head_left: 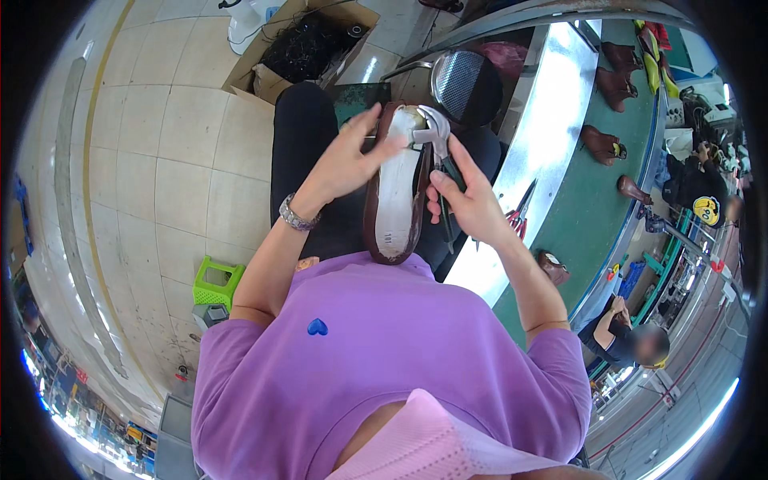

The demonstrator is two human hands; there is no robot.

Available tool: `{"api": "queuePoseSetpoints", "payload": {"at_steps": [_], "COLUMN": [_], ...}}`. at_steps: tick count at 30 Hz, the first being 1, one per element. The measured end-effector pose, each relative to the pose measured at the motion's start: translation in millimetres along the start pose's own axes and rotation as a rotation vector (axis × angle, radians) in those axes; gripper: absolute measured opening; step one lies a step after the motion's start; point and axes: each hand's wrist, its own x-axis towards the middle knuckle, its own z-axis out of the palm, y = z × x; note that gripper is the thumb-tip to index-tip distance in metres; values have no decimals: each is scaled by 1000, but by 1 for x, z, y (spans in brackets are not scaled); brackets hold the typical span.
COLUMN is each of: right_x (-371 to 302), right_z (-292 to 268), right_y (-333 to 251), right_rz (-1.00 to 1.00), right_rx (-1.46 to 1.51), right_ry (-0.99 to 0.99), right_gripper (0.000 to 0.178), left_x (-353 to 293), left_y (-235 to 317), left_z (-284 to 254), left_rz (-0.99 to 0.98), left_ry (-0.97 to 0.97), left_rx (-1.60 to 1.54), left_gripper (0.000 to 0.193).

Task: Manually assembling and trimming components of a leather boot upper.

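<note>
A dark brown leather shoe [396,200] lies bottom up on my lap, its long side pointing away from me. A whitish sole face shows inside the brown leather edge. My left hand [348,160] is closed about the shoe's far left side, with the fingers at its outer edge and the thumb across the bottom. In my right hand [472,200] are lasting pincers [434,128] with a silver hammer-like head and dark green handles. Their head lies over the far right edge of the shoe; the jaws' exact contact is hidden.
To the right runs a shiny metal strip [524,172] beside a green bench [588,208] bearing several brown shoes and boots. Red-handled pliers [520,220] lie on the strip. Ahead are a round stool [466,86] and a cardboard box [352,16]; a green stool [218,276] stands left.
</note>
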Motion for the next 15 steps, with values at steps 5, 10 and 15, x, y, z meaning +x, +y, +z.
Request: {"api": "queuePoseSetpoints", "payload": {"at_steps": [5,10,15], "right_x": [0,-5,-12], "right_z": [9,12,-6], "right_y": [9,12,-9], "right_rz": [-59,-108,-20], "right_rx": [-130,-301,-283], "right_ry": [88,150,81], "right_gripper": [59,56,55], "left_x": [28,33,28], "left_y": [31,33,35], "left_z": [-7,-4,2], "left_rz": [-370,-201,-173], "left_ry": [-4,59,134], "left_rx": [-442,-332,-287], "left_gripper": [54,38,36]}}
